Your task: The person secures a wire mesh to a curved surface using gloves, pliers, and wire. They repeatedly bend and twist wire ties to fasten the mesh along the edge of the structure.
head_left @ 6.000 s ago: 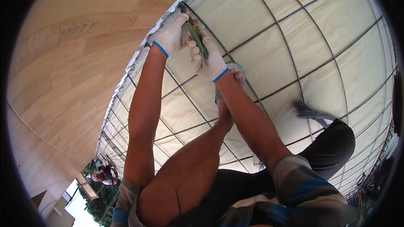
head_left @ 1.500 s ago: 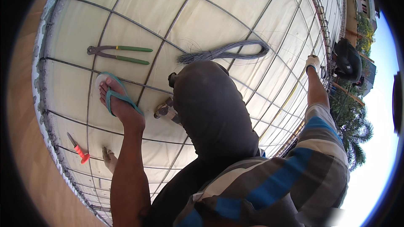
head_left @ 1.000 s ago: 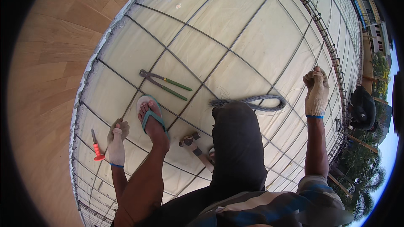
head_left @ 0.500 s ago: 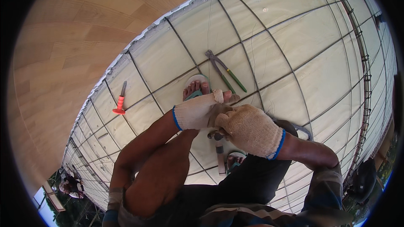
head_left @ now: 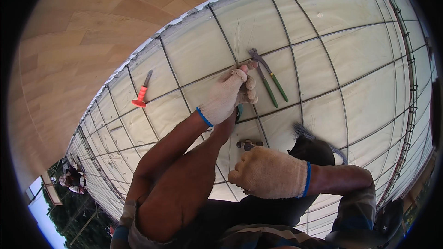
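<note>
Your left hand [head_left: 226, 94] curls over the mesh [head_left: 291, 44], its grip unclear, and your right hand [head_left: 272, 173] is balled, contents hidden, while the nippers [head_left: 278, 85] lie just beside the left, presumably for easy reach.

Your left forearm [head_left: 173, 144] slants up between one and two o'clock; the left hand [head_left: 233, 91], gloved, sits just above centre with fingers curled. Your right forearm [head_left: 339, 178] points toward nine o'clock, and the right hand [head_left: 272, 174], toward five o'clock from centre, is balled into a fist, its palm side hidden.
</note>
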Action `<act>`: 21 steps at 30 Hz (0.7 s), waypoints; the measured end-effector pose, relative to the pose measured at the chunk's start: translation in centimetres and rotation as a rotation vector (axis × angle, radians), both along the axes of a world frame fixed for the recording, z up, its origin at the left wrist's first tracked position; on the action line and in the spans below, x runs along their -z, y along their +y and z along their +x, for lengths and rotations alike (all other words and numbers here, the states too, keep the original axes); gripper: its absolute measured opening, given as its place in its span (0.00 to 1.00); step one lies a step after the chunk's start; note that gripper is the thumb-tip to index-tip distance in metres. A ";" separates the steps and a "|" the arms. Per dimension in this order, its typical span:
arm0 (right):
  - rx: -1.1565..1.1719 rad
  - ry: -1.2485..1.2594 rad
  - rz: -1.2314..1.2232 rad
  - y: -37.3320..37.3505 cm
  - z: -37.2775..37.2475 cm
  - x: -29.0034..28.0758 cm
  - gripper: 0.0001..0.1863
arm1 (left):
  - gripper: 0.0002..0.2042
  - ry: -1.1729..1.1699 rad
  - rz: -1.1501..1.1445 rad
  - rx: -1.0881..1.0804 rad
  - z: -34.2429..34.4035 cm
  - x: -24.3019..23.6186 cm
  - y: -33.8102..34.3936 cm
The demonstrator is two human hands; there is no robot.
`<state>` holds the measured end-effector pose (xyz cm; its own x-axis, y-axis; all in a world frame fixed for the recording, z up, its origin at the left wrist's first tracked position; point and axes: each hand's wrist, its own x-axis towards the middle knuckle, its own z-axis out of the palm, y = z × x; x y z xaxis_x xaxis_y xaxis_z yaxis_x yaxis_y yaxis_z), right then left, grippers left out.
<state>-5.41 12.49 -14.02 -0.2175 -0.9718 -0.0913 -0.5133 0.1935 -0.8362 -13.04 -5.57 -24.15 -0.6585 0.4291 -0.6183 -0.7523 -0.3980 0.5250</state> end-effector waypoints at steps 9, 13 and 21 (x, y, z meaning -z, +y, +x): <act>-0.016 -0.050 -0.009 0.7 0.9 0.1 0.13 | 0.18 0.131 -0.178 -0.171 -2.4 0.0 -1.0; -0.018 -0.024 0.043 0.9 1.0 0.0 0.13 | 0.16 0.114 -0.190 -0.187 -2.6 -0.2 -0.9; -0.009 -0.128 0.116 1.4 0.5 -1.0 0.15 | 0.15 0.032 -0.067 -0.277 -2.5 0.6 -1.3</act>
<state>-4.88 13.91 -13.00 -0.1880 -0.9549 -0.2298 -0.4057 0.2886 -0.8672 -15.53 -6.89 -24.75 -0.7646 0.1890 -0.6161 -0.6022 -0.5500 0.5787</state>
